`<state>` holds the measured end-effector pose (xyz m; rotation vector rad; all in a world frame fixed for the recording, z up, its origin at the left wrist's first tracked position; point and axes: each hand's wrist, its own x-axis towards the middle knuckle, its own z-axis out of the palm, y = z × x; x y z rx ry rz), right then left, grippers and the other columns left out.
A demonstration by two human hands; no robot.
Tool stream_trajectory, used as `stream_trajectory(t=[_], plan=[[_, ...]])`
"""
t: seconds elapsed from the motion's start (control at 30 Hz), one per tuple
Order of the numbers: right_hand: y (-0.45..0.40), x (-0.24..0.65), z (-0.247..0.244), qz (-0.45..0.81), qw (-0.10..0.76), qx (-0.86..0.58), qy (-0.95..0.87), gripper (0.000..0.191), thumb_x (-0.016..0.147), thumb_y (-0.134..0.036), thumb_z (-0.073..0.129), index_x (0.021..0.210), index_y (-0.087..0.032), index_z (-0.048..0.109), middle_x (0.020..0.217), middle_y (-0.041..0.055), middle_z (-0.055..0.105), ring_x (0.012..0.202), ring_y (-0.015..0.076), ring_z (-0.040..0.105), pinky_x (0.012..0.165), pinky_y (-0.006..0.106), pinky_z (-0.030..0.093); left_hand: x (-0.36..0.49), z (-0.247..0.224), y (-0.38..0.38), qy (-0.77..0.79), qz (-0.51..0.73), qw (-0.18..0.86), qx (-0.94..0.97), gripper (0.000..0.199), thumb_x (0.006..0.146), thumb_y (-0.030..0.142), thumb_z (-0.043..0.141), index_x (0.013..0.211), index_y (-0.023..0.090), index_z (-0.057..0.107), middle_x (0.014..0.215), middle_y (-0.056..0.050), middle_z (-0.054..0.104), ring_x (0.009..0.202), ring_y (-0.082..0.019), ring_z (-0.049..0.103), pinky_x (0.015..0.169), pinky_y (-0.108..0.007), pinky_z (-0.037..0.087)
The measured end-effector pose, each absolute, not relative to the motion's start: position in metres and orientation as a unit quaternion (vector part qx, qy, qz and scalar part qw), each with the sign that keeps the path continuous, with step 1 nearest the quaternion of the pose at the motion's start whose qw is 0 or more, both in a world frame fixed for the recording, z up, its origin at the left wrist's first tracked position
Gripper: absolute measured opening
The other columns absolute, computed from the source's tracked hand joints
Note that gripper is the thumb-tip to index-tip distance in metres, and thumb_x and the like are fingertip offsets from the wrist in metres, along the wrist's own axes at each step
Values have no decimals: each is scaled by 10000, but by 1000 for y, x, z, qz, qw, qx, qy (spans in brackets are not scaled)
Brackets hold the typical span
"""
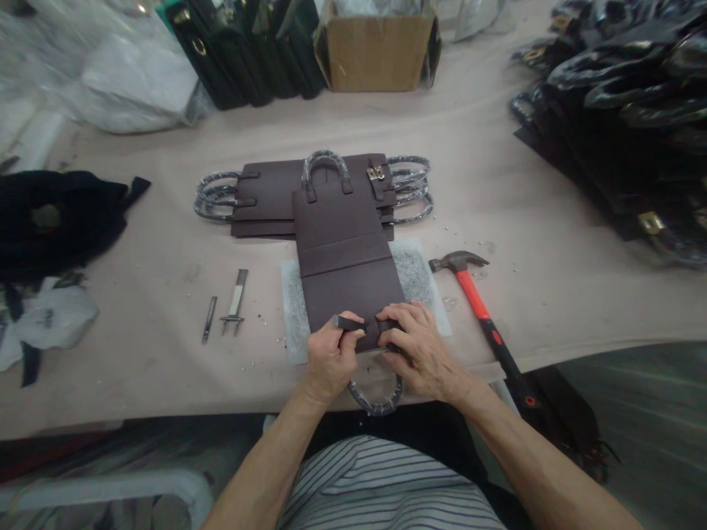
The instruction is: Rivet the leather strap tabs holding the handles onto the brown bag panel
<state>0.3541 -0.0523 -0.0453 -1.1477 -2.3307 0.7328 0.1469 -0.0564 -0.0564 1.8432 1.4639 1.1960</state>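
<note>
We see both hands working at the near edge of a dark brown bag panel [350,272], which lies flat on a white foam pad [420,276] in the middle of the table [138,294]. The left hand [330,358] has its grip closed narrowly on a small dark strap tab [349,322] at the panel's near edge, thumb on top. The right hand [420,346] is just beside it, fingers curled down over a second tab [385,324] — its grip looks closed on that piece, though the fingers hide most of it. The panel stretches away from the two hands toward the far side, so the held parts sit at its nearest end. A plastic-wrapped handle loop [375,401] hangs below the hands, over the table edge.

At the far end of the panel another wrapped handle [327,163] arches over a stack of similar brown panels [265,202], with more wrapped loops sticking out left and right. To the right of the pad lies a hammer [475,294] with a red and black shaft, its head far and its grip end near. To the left lie a small pronged metal tool [236,300] and a thin dark punch [209,319]. Farther off stand a cardboard box [375,51] and a row of black bags [248,51] — and a heap of glossy black pieces [618,110] fills the right side.
</note>
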Motion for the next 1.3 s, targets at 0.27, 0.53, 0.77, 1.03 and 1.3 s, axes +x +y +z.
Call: stream_trajectory(t=[0.27, 0.53, 0.77, 1.03, 1.3], plan=[[-53, 355, -46, 266, 226, -413, -841, 136, 869, -241, 593, 998, -242, 634, 1324, 87, 571, 1285, 322, 457, 1144, 619, 259, 148, -53, -54, 555, 437, 261, 658, 105, 929, 213, 592, 942, 180, 691, 900, -47, 763, 823, -184, 730, 757, -278, 590], [-54, 375, -43, 310, 338, -390, -798, 286, 930, -333, 585, 1198, -233, 599, 1314, 120, 601, 1273, 290, 529, 1108, 546, 411, 148, -55, -55, 533, 430, 228, 692, 108, 927, 200, 585, 951, 178, 688, 905, -58, 767, 834, -194, 738, 769, -289, 597], [-65, 432, -41, 143, 377, -576, -711, 272, 902, -274, 605, 1169, -229, 632, 1200, 131, 672, 1164, 311, 613, 1026, 534, 492, 150, -55, -55, 532, 418, 211, 705, 120, 928, 216, 574, 954, 181, 687, 897, -57, 764, 796, -191, 737, 730, -275, 592], [-80, 474, -69, 58, 183, -697, -690, 337, 880, -309, 547, 1164, -142, 615, 1064, 164, 668, 989, 340, 595, 899, 506, 501, 153, -61, -57, 502, 405, 179, 743, 130, 930, 183, 556, 1004, 187, 662, 893, -59, 746, 799, -187, 730, 740, -269, 581], [-69, 460, -55, 71, 104, -740, -661, 332, 904, -255, 510, 1199, -135, 601, 970, 134, 618, 840, 273, 577, 741, 390, 461, 155, -59, -53, 513, 432, 209, 711, 99, 894, 165, 585, 961, 191, 654, 847, -33, 739, 767, -178, 721, 735, -258, 568]])
